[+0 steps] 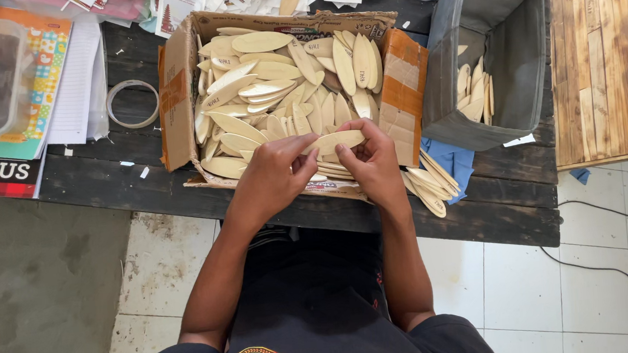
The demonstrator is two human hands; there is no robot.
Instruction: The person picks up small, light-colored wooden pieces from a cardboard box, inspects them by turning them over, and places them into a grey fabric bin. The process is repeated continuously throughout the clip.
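Dark plank tabletop [513, 204] over pale floor tiles [529, 294]; two tape rings; left hand [272, 178] and right hand [374, 165] fingers pinch one wooden leaf [335, 141] above a cardboard box [178, 90].

A dark wooden desk [133, 181] holds a cardboard box [178, 97], a grey bin [504, 54], a tape ring [133, 104], books [26, 88] and loose wooden pieces [430, 183].

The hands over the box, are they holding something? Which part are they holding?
Yes. Both hands hold one flat, leaf-shaped wooden piece above the cardboard box. The left hand pinches its left end, and the right hand pinches its right end.
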